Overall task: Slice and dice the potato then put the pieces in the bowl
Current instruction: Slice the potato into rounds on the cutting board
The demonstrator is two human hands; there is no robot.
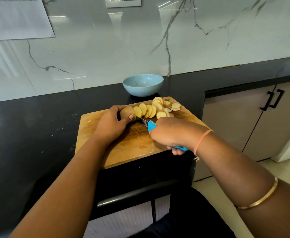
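Left hand [112, 123] grips the potato [127, 112] end on the cutting board [96, 122]. Right hand [168, 134] grips the knife [145, 123], blade against the potato. Slices [152, 109] fan toward 2 o'clock; bowl [143, 85] on the bench [37, 117] at 12.

— How's the potato [127, 112]?
— Unpeeled stub on the wooden board [123, 145], knife [145, 123] at its cut face, pale round slices [152, 109] fanned beside it.
— The bowl [143, 85]?
— Light blue, upright, just behind the board on the counter [37, 126].
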